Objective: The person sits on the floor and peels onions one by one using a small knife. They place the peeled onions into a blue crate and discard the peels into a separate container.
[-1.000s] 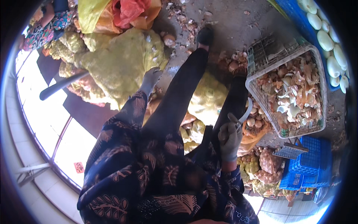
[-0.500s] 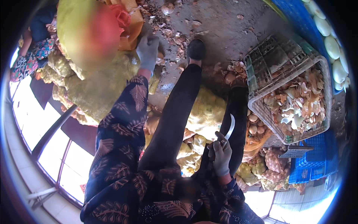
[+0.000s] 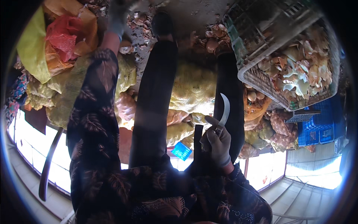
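Two gloved hands apart: right hand (image 3: 217, 143) near lap, fingers wrapped round curved knife (image 3: 223, 112), blade up, clear of legs; left hand (image 3: 117, 15) reaching far toward yellow sacks (image 3: 74, 86), blurred, fingers' state cannot tell

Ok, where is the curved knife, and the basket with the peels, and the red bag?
curved knife (image 3: 224, 110), head view, middle of the blade.
basket (image 3: 257, 76), head view, its near wall.
red bag (image 3: 61, 37), head view, middle of the mesh.

Grey crate (image 3: 257, 76) holding peelings; blue crates (image 3: 317, 128); red bag (image 3: 61, 39).
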Available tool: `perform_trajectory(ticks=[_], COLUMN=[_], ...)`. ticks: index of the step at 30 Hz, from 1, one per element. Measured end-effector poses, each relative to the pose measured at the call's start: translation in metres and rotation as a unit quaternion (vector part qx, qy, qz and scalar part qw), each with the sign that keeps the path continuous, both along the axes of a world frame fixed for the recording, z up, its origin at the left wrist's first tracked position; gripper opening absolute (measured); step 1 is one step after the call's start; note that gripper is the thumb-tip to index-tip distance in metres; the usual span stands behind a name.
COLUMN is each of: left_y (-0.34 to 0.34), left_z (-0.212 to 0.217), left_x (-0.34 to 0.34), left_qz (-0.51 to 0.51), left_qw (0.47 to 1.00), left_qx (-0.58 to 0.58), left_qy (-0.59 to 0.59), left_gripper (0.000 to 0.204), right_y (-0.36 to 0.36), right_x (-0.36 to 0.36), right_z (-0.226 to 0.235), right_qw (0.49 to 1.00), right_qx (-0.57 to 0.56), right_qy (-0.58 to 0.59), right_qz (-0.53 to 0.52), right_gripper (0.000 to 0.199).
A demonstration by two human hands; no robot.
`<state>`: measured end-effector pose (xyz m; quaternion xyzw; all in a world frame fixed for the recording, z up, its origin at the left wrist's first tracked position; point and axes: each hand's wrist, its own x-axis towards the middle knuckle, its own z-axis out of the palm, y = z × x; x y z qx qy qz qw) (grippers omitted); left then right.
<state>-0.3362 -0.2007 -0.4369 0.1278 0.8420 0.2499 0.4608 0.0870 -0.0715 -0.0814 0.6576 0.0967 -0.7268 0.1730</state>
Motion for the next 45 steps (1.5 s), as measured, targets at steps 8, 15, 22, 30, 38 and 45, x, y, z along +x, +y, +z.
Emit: perform_trajectory(ticks=[8,15,22,30,38,45], left_y=[0.084,0.136,0.166,0.259,0.275,0.272], left_z=[0.274,0.417,0.489,0.51,0.537,0.538], left_x=[0.194,0.242,0.278,0.26,0.292,0.299], left_qz=[0.356,0.145,0.191,0.051,0.021,-0.04], left_qw=[0.781,0.87,0.851,0.898,0.923,0.933], left_qx=[0.177,0.107,0.119,0.17,0.212,0.207], left_qy=[-0.481,-0.458,-0.474,-0.402,-0.32,-0.292], left_gripper=[0.058,0.063,0.055,0.047,0.045,0.046], right_y=[0.086,0.115,0.138,0.159,0.135,0.122], right_x=[-0.013,-0.007,0.029,0.092,0.092,0.096], right_z=[0.007,0.063,0.131,0.18,0.201,0.193], right_qw=[0.962,0.904,0.924,0.74,0.787,0.801], right_qx=[0.264,0.379,0.333,0.654,0.586,0.572], right_qy=[0.071,0.171,0.153,0.073,0.091,0.11], right_qz=[0.011,0.101,-0.107,0.137,0.169,0.14], right_gripper=[0.044,0.042,0.017,0.037,0.04,0.039])
